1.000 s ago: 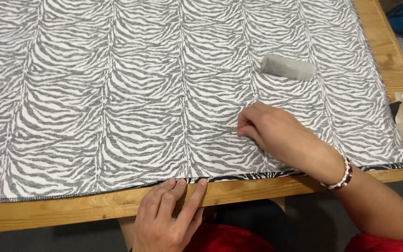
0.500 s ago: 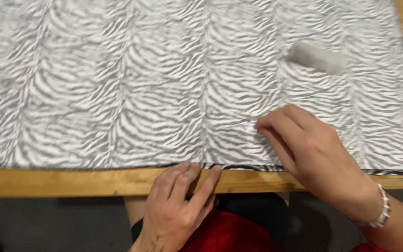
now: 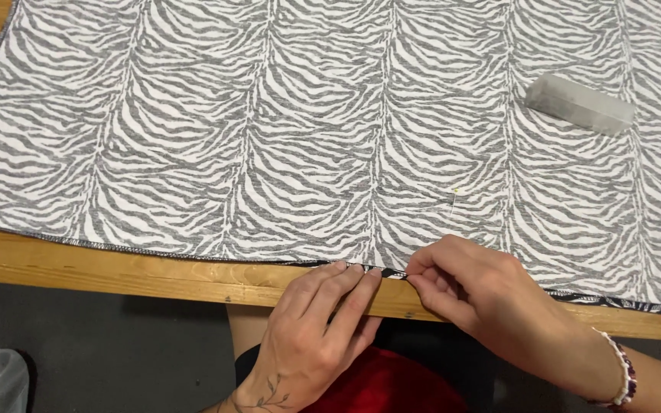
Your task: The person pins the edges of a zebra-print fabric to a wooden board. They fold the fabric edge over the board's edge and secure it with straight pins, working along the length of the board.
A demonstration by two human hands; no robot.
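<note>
Since the frame a second ago my right hand (image 3: 491,302) has dropped from the middle of the cloth to its near edge, and the left hand (image 3: 319,329) has slid up to meet it there. The zebra-striped cloth (image 3: 269,130) lies flat across the wooden table (image 3: 116,271), its stitched hem running left to right along the table's front edge. Both hands sit on that hem, almost touching. The left fingers (image 3: 342,287) lie together, flat on the edge, pressing it down without closing round anything. The right thumb and forefinger are pinched together on the hem just beside the left fingertips; I think a fold of the edge is caught between them, though the knuckles hide the grip. A pin with a pale head (image 3: 455,200) stands in the cloth a little beyond the right hand, which is the nearer one to it. A grey block, perhaps chalk (image 3: 579,103), rests well apart at the far right.
</note>
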